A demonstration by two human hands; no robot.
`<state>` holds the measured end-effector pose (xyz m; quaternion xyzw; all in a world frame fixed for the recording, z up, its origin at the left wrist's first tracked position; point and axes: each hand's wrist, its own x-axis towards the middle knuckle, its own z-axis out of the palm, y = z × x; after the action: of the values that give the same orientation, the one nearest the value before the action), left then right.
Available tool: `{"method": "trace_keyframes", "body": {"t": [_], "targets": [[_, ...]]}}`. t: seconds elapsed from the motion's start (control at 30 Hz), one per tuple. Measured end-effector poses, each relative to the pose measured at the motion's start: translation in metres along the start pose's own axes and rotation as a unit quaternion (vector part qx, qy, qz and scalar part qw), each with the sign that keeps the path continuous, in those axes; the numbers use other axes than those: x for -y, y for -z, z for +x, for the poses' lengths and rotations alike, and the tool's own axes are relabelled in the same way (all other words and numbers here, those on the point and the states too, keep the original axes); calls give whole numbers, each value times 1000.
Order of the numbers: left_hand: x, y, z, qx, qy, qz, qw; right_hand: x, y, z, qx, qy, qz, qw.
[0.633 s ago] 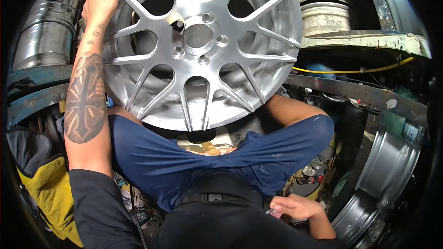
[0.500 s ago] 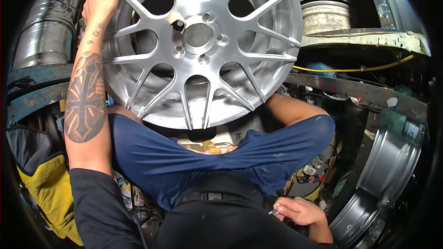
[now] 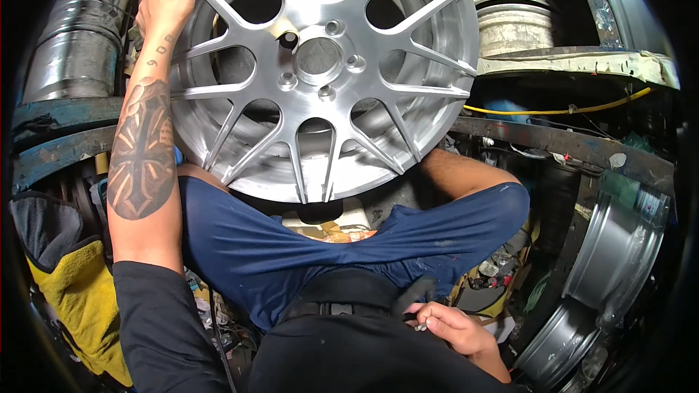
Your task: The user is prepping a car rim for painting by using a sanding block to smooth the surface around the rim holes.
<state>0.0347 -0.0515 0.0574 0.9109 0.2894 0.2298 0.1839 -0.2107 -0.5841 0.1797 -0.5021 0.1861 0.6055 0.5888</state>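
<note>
- While the left hand (image 3: 169, 4) is at its upper left edge, a large silver multi-spoke wheel (image 3: 309, 18) faces the person, tilted, in front of the spread knees; what bears its weight cannot be seen.
- A tan patch (image 3: 282, 27) marks the wheel's face beside one bolt hole, up and left of the round centre bore.
- The left hand's fingertips reach the upper border of the view, so how tightly they close, and on what, cannot be told.
- The right hand (image 3: 455, 326) is well apart from the wheel, low by the person's waist, thumb and fingers pinched narrowly on a small pale piece (image 3: 421, 327).
- Just above those fingers is a dark, blurred thing (image 3: 415, 295), its kind unclear.
- Navy shorts (image 3: 349, 253) and a black top (image 3: 335, 360) cover the person below the wheel.
- To the left, metal wheel barrels (image 3: 76, 58) lie in a row behind a worn blue rail (image 3: 69, 118); a yellow and grey cloth (image 3: 76, 306) hangs below its near edge.
- To the right, stained pale rims (image 3: 513, 29) sit at the inner end of a white ledge (image 3: 582, 63), above a yellow cable (image 3: 546, 111).
- Farther down that side are grey rims (image 3: 611, 247).
</note>
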Motion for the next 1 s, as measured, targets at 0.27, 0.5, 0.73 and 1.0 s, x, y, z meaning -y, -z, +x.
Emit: {"method": "trace_keyframes", "body": {"t": [0.27, 0.5, 0.73, 1.0], "targets": [[-8, 0, -5, -24, -3, -30, 999, -26, 4, 10, 78, 72, -178, 978], [2, -11, 4, -27, 8, 5, 1000, -51, -2, 77, -36, 188, 59, 980], [-8, -1, -2, 2, 39, -13, 999, -21, -13, 130, 61, 263, -279, 921], [-2, -3, -3, -26, 8, -22, 999, 9, -24, 149, 226, 173, -380, 880]]}}
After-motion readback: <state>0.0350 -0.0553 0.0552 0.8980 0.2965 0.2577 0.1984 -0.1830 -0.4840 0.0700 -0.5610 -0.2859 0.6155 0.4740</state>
